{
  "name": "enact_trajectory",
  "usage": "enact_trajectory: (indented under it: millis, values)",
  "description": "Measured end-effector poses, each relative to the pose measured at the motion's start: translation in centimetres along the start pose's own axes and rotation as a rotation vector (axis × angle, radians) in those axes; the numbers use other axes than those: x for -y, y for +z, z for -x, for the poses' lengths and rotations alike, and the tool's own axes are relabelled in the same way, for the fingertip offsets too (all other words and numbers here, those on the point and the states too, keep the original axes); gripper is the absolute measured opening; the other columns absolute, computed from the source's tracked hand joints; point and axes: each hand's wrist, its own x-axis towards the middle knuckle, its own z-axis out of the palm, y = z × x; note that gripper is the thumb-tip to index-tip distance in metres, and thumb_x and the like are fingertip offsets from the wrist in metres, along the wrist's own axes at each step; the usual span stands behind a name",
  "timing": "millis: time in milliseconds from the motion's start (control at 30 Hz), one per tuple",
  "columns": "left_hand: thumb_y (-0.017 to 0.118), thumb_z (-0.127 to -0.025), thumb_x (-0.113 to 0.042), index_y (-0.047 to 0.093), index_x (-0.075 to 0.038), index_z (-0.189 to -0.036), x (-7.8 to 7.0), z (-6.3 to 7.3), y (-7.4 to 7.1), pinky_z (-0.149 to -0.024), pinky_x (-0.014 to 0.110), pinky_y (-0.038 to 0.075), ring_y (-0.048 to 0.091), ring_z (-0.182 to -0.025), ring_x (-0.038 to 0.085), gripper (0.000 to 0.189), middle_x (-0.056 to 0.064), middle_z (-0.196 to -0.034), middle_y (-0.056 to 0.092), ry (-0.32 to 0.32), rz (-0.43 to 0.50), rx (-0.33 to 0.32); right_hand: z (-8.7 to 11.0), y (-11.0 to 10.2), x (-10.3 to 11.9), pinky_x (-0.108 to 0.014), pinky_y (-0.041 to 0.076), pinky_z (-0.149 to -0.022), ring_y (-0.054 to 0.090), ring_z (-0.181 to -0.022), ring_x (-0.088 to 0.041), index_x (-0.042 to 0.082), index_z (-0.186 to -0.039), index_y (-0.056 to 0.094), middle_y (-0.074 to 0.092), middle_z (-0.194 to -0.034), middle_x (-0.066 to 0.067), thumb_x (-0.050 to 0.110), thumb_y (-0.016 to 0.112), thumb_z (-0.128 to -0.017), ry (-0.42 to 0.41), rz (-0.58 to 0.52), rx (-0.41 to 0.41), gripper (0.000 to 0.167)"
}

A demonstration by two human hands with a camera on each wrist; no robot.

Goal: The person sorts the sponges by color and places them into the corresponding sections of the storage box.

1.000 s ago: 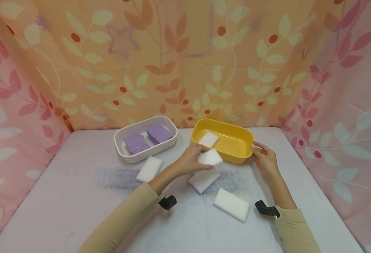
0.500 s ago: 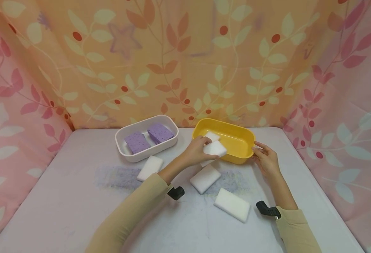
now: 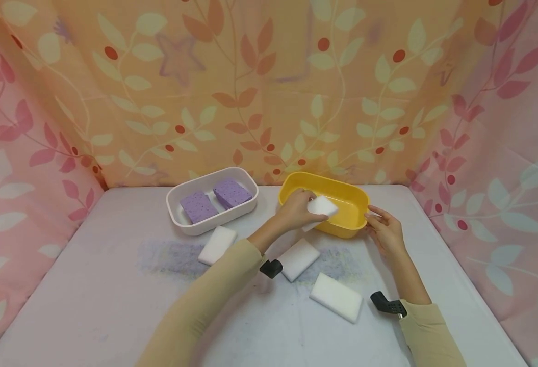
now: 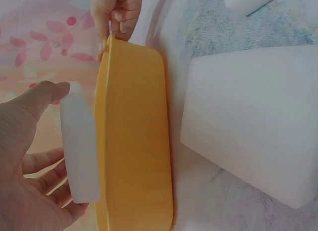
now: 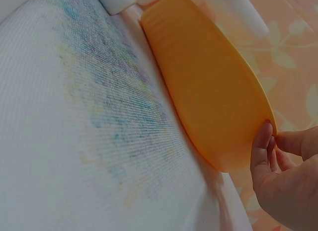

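My left hand (image 3: 296,210) pinches a white sponge (image 3: 322,205) between thumb and fingers, over the near left part of a yellow tub (image 3: 356,196). In the left wrist view, that block-shaped sponge (image 4: 79,141) stands edge-on beside the tub's rim (image 4: 103,116). The right hand (image 3: 385,232) pinches the tub's right end, thumb and fingers on either side of the rim, as the right wrist view also shows at the rim (image 5: 271,116). Another white sponge that lay inside the tub is hidden behind my left hand in the head view.
To the left, a white tub (image 3: 190,228) holds two purple sponges (image 3: 198,206). On the tabletop lie a white sponge (image 3: 218,244) near that tub, another white sponge (image 3: 299,259) in the middle and a third white sponge (image 3: 336,297) nearer the front. A patterned curtain (image 3: 250,102) stands behind.
My left hand has carried the white sponge right and slightly up, from in front of the yellow tub to over it. The right hand has kept its grip on the tub's end.
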Motion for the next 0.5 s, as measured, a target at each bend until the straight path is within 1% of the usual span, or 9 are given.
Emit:
enact_trajectory:
  millis: [167,367,500]
  values:
    - [0.082,-0.092,-0.042,0.062,0.001,-0.138,-0.6,-1.0,0.2,-0.101,0.031,0.053,0.057,-0.118,0.025,0.066,0.015,-0.132,0.064,-0.011,-0.031,-0.005,0.1,0.0,0.0,-0.015,0.058,-0.071,0.063,-0.070,-0.006,-0.001,-0.152,0.046,0.068,-0.087,0.007,0.007,0.064,-0.105,-0.016,0.009,0.003,0.051]
    - [0.081,-0.094,-0.043,0.060,0.000,-0.141,-1.1,-1.9,0.3,-0.093,0.027,0.052,0.056,-0.113,0.023,0.067,0.014,-0.132,0.062,-0.052,-0.025,-0.010,0.2,0.0,-0.1,-0.016,0.059,-0.071,0.064,-0.069,-0.005,-0.003,-0.151,0.045,0.069,-0.087,0.007,0.006,0.064,-0.105,-0.031,0.000,0.018,0.051]
    - [0.080,-0.094,-0.043,0.060,0.000,-0.139,-1.4,-2.6,0.3,-0.092,0.027,0.050,0.054,-0.111,0.022,0.065,0.012,-0.130,0.062,-0.068,-0.004,-0.018,0.1,0.0,-0.1,-0.016,0.059,-0.071,0.064,-0.069,-0.005,-0.002,-0.151,0.045,0.068,-0.086,0.008,0.007,0.064,-0.105,-0.027,-0.007,0.016,0.051]
